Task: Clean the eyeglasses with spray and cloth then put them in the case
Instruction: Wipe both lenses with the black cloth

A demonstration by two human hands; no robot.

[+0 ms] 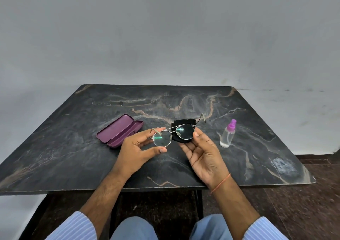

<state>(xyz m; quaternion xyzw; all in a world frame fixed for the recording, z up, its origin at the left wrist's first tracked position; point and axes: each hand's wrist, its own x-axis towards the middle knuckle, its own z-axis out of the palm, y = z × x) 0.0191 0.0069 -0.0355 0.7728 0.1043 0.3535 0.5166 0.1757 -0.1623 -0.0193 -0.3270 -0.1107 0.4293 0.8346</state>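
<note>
Metal-framed eyeglasses [171, 133] are held above the worktop [73, 147], long axis running across between both hands. The left hand [136, 147] pinches one lens rim; the right hand [200, 147] holds a black cloth [182, 140] behind the other lens. The spray bottle [228, 133] stands just beyond the right hand, the open purple case [119, 131] beyond the left.

One pair of metal-framed eyeglasses [173, 133] with two lenses. One black cleaning cloth [181, 138]. One purple eyeglass case [119, 130], open, with two halves. One clear spray bottle [228, 133] with a purple nozzle. One dark marble-patterned table [73, 157]. Two hands: one left hand [137, 150], one right hand [204, 154]. One orange wrist thread [220, 183].
</note>
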